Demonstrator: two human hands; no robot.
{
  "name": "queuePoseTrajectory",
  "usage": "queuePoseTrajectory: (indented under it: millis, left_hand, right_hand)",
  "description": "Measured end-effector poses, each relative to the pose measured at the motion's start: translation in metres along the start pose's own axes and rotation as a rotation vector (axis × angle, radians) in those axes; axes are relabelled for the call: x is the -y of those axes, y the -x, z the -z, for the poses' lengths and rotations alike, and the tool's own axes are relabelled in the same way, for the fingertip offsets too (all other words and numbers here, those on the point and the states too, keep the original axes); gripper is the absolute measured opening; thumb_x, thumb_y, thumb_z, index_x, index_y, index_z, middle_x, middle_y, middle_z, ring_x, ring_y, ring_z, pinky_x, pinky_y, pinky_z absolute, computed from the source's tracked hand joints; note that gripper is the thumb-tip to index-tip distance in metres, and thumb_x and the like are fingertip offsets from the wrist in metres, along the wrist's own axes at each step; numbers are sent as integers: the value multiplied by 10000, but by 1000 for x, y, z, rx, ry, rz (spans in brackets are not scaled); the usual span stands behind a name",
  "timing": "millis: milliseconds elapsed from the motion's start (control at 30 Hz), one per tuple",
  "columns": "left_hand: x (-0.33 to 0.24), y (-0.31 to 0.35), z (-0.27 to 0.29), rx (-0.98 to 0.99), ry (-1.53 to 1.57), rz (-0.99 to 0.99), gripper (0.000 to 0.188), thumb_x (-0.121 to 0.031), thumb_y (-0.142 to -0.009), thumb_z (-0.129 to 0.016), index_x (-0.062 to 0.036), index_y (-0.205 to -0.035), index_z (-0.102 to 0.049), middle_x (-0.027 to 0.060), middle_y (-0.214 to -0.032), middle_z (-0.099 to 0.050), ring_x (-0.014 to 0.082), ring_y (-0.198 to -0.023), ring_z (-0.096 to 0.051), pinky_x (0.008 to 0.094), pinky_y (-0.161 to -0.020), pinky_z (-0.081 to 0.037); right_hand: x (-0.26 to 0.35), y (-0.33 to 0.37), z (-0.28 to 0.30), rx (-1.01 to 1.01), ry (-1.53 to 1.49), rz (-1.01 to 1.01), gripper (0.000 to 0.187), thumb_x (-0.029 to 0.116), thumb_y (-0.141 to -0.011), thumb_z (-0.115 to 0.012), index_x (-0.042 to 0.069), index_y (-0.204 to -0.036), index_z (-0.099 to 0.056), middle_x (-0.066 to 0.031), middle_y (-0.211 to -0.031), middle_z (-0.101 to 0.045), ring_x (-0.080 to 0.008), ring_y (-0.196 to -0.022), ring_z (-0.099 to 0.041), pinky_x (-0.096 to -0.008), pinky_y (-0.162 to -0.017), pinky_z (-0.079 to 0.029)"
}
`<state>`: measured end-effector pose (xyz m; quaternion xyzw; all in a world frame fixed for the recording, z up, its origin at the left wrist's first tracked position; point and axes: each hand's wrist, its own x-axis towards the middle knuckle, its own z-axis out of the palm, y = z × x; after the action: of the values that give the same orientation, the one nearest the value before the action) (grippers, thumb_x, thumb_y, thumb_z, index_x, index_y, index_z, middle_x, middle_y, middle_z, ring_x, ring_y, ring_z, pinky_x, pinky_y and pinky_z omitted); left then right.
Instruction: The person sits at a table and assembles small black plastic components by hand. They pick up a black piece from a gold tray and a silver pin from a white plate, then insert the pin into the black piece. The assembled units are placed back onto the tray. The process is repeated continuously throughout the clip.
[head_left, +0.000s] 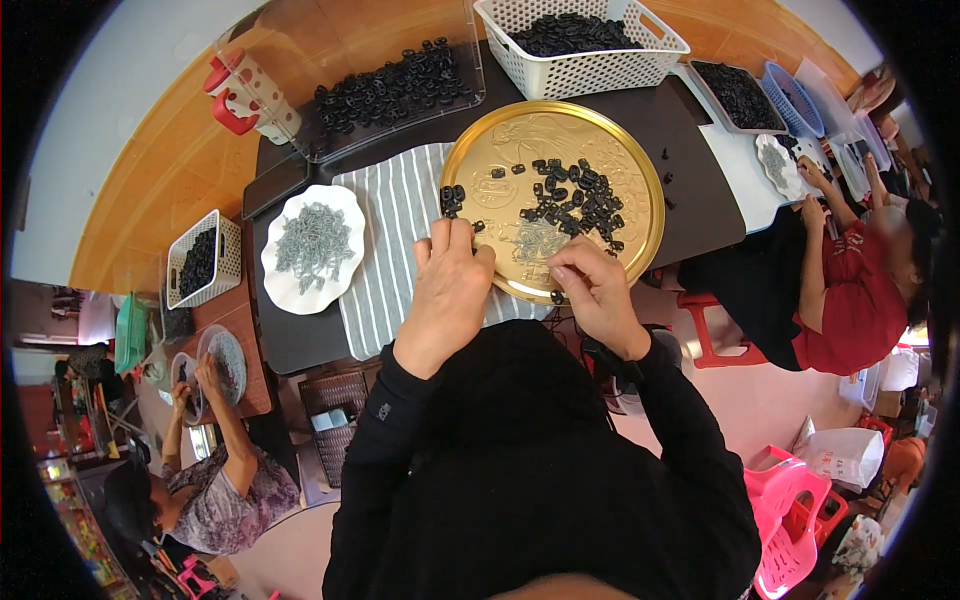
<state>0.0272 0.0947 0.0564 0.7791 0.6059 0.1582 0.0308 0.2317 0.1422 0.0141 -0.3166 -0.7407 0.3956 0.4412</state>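
A round gold tray (650, 215) with a raised rim holds a loose pile of small black plastic parts (578, 198) and a heap of thin pale-grey pins (537, 242). My left hand (447, 288) is at the tray's left rim, fingers curled closed, with a small black plastic part (478, 226) at its fingertips. Several more black parts (452, 197) lie together just beyond it. My right hand (598, 290) is over the near edge, thumb and forefinger pinched beside the pins. Whatever is in that pinch is too small to make out. Another black part (557, 297) shows below its fingers.
Left of the tray, a white scalloped plate (272, 262) of grey pins stands beside a striped cloth (385, 215). Behind are a clear bin (480, 60) and a white basket (590, 72) of black parts. Co-workers sit left (215, 500) and right (850, 290).
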Motion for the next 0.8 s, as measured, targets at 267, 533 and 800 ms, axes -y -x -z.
queuePoseTrajectory:
  millis: [267, 533, 800]
  left_hand:
    - [4, -9, 1, 0, -16, -58, 160, -4, -685, -665, -9, -844, -646, 132, -991, -504, 307, -1011, -454, 399, -817, -333]
    - [10, -20, 6, 75, -22, -56, 220, -52, -620, -757, -49, -824, -674, 110, -994, -508, 293, -1032, -442, 391, -822, -324]
    - [17, -25, 6, 93, 4, -104, 198, -53, -604, -758, -53, -783, -672, 105, -944, -512, 279, -1013, -439, 378, -832, -316]
  right_hand:
    - [-5, 2, -1, 3, -12, -17, 72, -68, -825, -595, -20, -879, -598, -104, -799, -571, -216, -698, -570, -294, -619, -436]
    - [-4, 3, -1, 19, 0, -46, 70, -65, -825, -598, -16, -875, -596, -106, -795, -561, -215, -677, -567, -296, -602, -433]
    - [-3, 2, -2, 11, 26, 8, 76, -74, -815, -597, -18, -866, -589, -111, -799, -568, -229, -688, -572, -303, -626, -442]
